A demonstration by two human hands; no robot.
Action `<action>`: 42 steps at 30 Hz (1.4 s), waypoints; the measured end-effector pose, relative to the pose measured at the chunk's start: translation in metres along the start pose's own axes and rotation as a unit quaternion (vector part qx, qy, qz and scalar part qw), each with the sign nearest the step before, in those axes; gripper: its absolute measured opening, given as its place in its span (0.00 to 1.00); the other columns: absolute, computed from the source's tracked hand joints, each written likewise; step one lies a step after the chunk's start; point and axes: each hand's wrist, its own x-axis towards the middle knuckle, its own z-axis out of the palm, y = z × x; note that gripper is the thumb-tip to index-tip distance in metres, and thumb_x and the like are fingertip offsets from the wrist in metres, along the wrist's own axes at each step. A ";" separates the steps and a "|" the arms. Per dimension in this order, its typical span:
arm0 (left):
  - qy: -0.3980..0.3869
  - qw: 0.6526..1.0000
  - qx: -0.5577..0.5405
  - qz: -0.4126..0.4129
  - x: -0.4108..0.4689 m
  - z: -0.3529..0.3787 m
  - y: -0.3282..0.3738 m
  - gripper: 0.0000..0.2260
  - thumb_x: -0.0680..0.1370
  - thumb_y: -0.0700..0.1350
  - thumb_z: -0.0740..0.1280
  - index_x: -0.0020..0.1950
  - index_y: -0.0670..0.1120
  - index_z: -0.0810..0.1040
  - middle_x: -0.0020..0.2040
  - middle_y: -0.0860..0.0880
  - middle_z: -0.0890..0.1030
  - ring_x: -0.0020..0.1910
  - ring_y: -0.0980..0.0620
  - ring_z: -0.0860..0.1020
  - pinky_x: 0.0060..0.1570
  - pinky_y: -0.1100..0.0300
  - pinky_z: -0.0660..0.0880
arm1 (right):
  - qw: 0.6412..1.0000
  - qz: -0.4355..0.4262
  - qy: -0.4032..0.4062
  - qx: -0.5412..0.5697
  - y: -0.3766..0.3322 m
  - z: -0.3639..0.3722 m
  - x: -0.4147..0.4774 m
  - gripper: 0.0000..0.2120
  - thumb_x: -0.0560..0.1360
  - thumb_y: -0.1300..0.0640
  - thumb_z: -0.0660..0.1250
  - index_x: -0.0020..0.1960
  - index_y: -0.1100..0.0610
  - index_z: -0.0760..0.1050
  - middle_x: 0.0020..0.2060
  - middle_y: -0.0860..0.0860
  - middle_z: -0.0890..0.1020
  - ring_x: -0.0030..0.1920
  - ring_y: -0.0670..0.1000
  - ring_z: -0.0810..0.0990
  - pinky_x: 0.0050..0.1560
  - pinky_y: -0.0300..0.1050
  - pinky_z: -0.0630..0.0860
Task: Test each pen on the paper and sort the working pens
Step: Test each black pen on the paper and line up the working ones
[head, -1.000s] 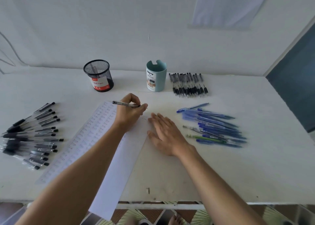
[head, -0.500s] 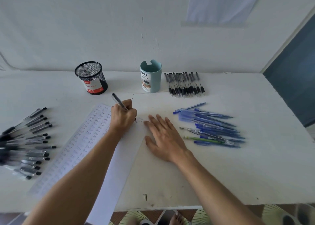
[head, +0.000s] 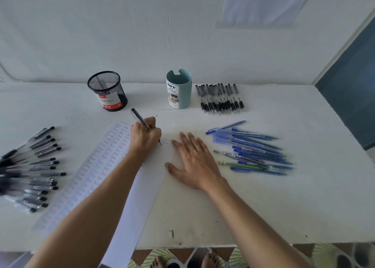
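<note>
Gripping a black pen (head: 139, 118) in the curled left hand (head: 145, 139), tip down near the paper's (head: 97, 166) far right corner. Resting the right hand (head: 195, 164) flat, fingers straight and spread, over the paper's right edge.

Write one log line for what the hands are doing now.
left hand: grips pen, tip on paper | right hand: flat at paper's edge | step: testing
</note>
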 end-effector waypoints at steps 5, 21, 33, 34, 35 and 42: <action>-0.004 1.000 0.002 0.003 0.003 0.001 -0.004 0.10 0.65 0.30 0.62 0.32 0.39 0.61 0.29 0.43 0.67 0.30 0.49 0.64 0.27 0.58 0.59 | 1.000 0.002 0.001 0.006 -0.001 -0.001 -0.001 0.36 0.79 0.34 0.52 0.81 0.50 0.50 0.81 0.52 0.47 0.80 0.52 0.42 0.79 0.50 0.38; -0.011 1.000 -0.010 0.013 -0.002 0.003 -0.002 0.10 0.63 0.33 0.62 0.31 0.41 0.60 0.28 0.43 0.66 0.29 0.48 0.65 0.28 0.57 0.61 | 1.000 0.007 0.013 0.010 0.000 0.003 0.001 0.39 0.74 0.31 0.46 0.80 0.50 0.53 0.81 0.52 0.50 0.80 0.53 0.44 0.79 0.51 0.39; -0.011 1.000 -0.009 0.012 -0.001 0.005 -0.003 0.10 0.64 0.32 0.62 0.32 0.40 0.61 0.28 0.42 0.67 0.30 0.48 0.65 0.29 0.56 0.61 | 1.000 0.004 0.023 0.008 0.000 0.005 0.002 0.40 0.73 0.31 0.45 0.79 0.50 0.55 0.81 0.53 0.52 0.80 0.54 0.46 0.79 0.52 0.42; -0.015 1.000 -0.010 0.011 -0.001 0.006 -0.003 0.08 0.64 0.33 0.62 0.33 0.39 0.62 0.28 0.42 0.68 0.30 0.48 0.67 0.29 0.55 0.62 | 1.000 0.005 0.023 0.007 0.000 0.005 0.002 0.40 0.73 0.31 0.44 0.79 0.50 0.55 0.81 0.53 0.51 0.80 0.54 0.46 0.79 0.52 0.42; -0.019 1.000 -0.012 0.009 -0.002 0.006 -0.002 0.08 0.64 0.33 0.62 0.34 0.40 0.63 0.29 0.42 0.69 0.30 0.48 0.67 0.30 0.55 0.63 | 1.000 0.005 0.023 0.006 0.000 0.005 0.002 0.40 0.73 0.30 0.44 0.79 0.50 0.55 0.81 0.53 0.51 0.80 0.54 0.46 0.79 0.52 0.42; -0.024 0.999 -0.014 0.021 -0.002 0.006 -0.001 0.09 0.63 0.33 0.62 0.30 0.43 0.62 0.27 0.45 0.65 0.28 0.49 0.65 0.28 0.57 0.61 | 1.000 0.006 0.022 0.012 0.000 0.004 0.002 0.41 0.72 0.30 0.43 0.79 0.50 0.55 0.81 0.53 0.51 0.80 0.54 0.46 0.79 0.53 0.42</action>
